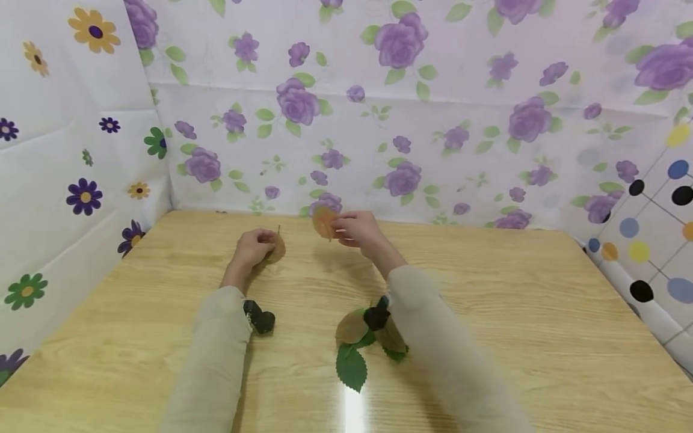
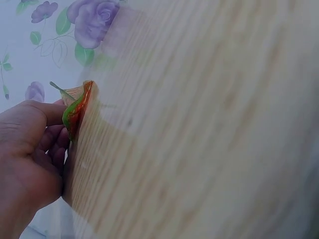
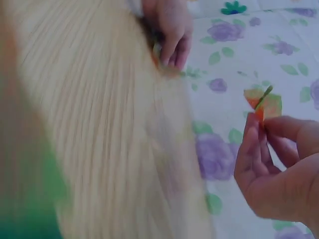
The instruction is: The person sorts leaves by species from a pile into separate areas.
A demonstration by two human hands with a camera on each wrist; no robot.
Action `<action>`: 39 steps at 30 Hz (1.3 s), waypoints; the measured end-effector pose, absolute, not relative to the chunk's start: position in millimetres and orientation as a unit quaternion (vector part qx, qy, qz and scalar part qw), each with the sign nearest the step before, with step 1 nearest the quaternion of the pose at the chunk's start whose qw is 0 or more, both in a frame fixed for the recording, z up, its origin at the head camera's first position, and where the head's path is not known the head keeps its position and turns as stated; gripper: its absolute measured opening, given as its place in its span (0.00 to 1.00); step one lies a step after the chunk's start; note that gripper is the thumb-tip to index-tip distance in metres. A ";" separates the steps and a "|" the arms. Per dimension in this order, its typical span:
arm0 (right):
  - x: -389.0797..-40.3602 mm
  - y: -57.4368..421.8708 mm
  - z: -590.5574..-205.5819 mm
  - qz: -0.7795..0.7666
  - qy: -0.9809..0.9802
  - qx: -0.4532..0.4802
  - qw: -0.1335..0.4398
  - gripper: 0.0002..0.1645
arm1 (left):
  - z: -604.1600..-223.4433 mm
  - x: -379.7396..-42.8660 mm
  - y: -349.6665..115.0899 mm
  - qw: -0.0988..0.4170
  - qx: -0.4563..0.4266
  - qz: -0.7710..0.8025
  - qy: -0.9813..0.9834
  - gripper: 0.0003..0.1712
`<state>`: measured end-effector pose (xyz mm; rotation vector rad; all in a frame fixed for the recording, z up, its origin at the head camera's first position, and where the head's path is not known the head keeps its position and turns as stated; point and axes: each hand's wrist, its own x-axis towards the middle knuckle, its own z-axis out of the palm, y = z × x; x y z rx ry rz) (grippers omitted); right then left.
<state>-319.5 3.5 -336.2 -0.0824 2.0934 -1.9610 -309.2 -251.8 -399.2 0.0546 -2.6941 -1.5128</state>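
Observation:
My left hand (image 1: pixel 252 248) is at the tabletop, left of centre, pinching a brownish leaf (image 1: pixel 278 248) whose short stem points up. In the left wrist view the same leaf (image 2: pixel 78 107) shows an orange-red face with a green edge. My right hand (image 1: pixel 361 231) holds an orange leaf (image 1: pixel 323 223) between thumb and fingers, raised above the table near its back edge. Seen from the right wrist, this leaf (image 3: pixel 264 105) is orange and green, its stem sticking up past the fingertips.
Nearer on the wooden table (image 1: pixel 303 373), below my right wrist, lies a loose group of brownish leaves (image 1: pixel 351 327) and serrated green leaves (image 1: pixel 352 368), partly covered by the black wrist camera (image 1: pixel 377 314). A flower-patterned sheet (image 1: pixel 346 138) stands behind the table.

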 end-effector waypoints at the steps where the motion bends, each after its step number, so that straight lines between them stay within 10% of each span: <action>1: -321.0 -2.0 -337.5 -0.686 0.715 -0.012 0.133 0.13 | -399.4 -310.3 -251.8 0.027 0.015 -0.490 -0.871 0.18; 39: -317.0 -67.8 -381.6 -0.633 0.767 0.044 0.099 0.06 | -404.6 -309.3 -254.2 0.058 0.003 -0.476 -0.878 0.18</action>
